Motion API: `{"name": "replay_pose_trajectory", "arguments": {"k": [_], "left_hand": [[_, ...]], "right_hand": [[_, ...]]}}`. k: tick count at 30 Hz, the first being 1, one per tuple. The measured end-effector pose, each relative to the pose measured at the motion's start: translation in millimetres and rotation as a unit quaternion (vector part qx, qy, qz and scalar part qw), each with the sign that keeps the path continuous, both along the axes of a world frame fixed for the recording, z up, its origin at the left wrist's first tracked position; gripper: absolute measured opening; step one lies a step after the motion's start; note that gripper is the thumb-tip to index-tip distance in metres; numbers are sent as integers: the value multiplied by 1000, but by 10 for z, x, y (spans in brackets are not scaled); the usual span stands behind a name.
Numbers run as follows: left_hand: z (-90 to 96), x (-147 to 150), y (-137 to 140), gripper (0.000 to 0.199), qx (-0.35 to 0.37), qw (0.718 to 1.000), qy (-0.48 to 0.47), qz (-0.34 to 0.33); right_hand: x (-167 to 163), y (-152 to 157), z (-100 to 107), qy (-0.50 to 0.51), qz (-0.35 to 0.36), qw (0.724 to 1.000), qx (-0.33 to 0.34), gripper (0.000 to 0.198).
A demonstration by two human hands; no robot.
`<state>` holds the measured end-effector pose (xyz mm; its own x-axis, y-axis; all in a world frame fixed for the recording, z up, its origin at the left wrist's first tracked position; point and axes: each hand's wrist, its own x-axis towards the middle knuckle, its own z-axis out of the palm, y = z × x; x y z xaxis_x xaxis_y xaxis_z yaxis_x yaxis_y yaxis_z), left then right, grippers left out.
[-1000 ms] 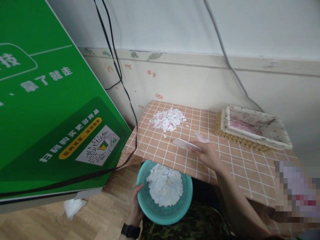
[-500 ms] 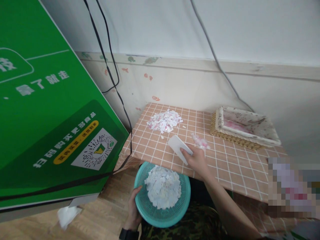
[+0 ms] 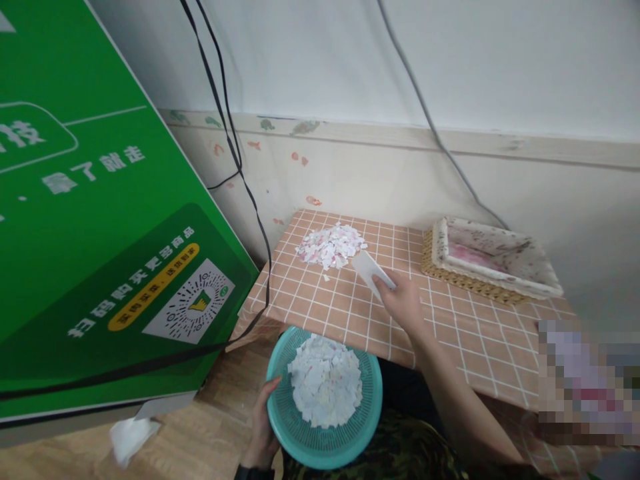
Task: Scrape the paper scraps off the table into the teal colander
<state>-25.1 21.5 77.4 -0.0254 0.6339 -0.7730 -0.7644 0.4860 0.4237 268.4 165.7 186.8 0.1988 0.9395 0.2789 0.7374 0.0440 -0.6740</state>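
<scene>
Edging nearer the scraps [image 3: 331, 245], gripping card [image 3: 368, 269] in right fingers [image 3: 382, 289], bowl [image 3: 325, 441] in left fingers [image 3: 273, 385]; seemingly lining up a sweep, calling for low, level contact.

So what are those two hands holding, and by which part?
The right hand holds a white card by the end farther from the paper scraps; the left hand holds the teal basket by its left rim.
</scene>
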Motion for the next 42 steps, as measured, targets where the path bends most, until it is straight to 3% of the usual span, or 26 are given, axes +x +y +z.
{"name": "replay_pose_trajectory", "arguments": {"k": [8, 17, 30, 33, 39, 42], "left_hand": [[-4, -53, -29, 19, 1, 999, 36, -1], [26, -52, -19, 18, 9, 1000, 7, -4], [71, -30, -22, 23, 4, 1000, 15, -17], [80, -22, -18, 22, -2, 1000, 17, -8], [58, -24, -18, 23, 3, 1000, 11, -16], [43, -31, -23, 22, 7, 1000, 7, -15]], "right_hand": [[-38, 343, 112, -82, 125, 988, -35, 27], [5, 394, 340, -135, 169, 975, -58, 19], [139, 121, 470, -101, 175, 977, -67, 21], [167, 78, 446, -90, 189, 975, -78, 22], [210, 91, 336, -110, 120, 985, -57, 25], [188, 78, 290, -81, 125, 987, -61, 26]]}}
